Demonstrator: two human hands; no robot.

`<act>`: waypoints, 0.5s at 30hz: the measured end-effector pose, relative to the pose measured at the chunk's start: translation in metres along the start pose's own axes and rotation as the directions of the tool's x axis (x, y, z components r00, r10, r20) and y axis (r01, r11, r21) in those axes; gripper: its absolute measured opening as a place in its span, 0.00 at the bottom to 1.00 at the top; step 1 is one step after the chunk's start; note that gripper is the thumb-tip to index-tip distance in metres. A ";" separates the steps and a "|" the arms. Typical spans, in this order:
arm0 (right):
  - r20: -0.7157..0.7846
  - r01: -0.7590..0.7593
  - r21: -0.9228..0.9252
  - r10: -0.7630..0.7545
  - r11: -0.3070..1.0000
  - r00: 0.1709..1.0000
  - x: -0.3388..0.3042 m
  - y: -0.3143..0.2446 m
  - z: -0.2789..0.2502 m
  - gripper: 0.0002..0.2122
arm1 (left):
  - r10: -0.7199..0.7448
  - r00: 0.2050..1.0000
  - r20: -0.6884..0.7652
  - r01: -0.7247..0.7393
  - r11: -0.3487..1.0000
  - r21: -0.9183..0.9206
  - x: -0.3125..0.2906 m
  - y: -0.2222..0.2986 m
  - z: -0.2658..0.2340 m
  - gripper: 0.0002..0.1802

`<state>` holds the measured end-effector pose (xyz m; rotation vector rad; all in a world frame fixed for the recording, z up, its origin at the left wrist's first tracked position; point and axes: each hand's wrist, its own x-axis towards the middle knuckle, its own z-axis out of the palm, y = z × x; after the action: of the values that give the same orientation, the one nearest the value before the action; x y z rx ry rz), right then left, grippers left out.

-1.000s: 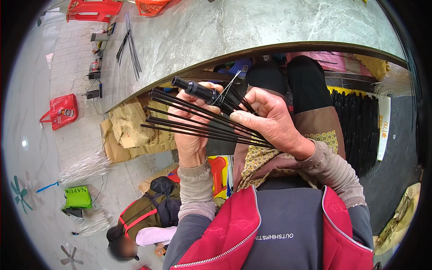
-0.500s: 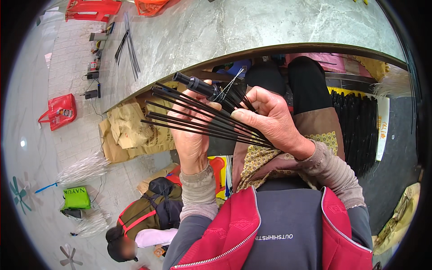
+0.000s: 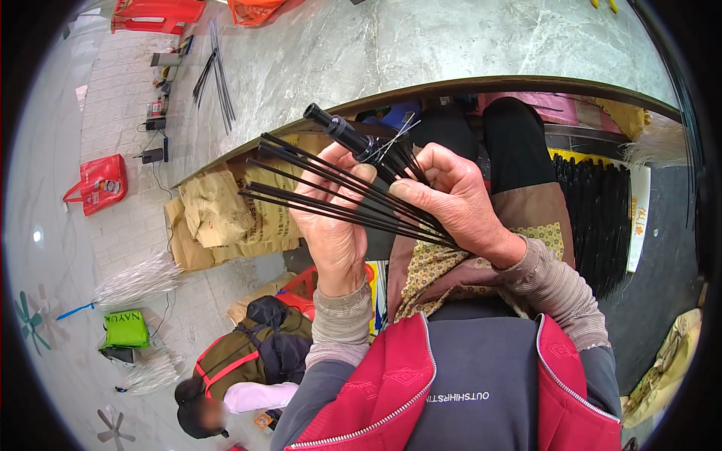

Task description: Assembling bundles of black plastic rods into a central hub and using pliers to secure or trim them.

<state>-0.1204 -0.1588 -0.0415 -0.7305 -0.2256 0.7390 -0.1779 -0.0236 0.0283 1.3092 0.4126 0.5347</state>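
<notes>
Gripping fanned black ribs point(image 3: 331, 199) in closed left hand point(image 3: 335, 225), just below the table edge point(image 3: 451, 89). Pinching their bunched ends near the hub point(image 3: 353, 139) with closed right hand point(image 3: 451, 199). Likely best keeping ribs evenly spread, wire point(image 3: 391, 139) untangled.

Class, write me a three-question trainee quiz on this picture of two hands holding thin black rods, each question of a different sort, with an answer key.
1. True or false: the fan of thin black rods lies flat on the grey marble tabletop.
2. Which hand's fingers pinch the rods near the short black cylindrical hub? A the left hand; B the right hand; C a co-worker's hand.
3. Fill in: the red plastic bag sits on the person's ____ side.

Key: 1 false, both hands hold it above the lap; 2 B; 3 left.
</notes>
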 end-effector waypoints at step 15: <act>-0.002 0.007 0.010 -0.007 1.000 1.000 0.000 -0.001 0.002 0.06 | 0.051 0.998 0.036 -0.053 0.997 0.062 -0.001 -0.003 0.002 0.23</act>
<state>-0.1211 -0.1583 -0.0393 -0.7200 -0.2225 0.7320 -0.1776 -0.0264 0.0261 1.3912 0.3705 0.5453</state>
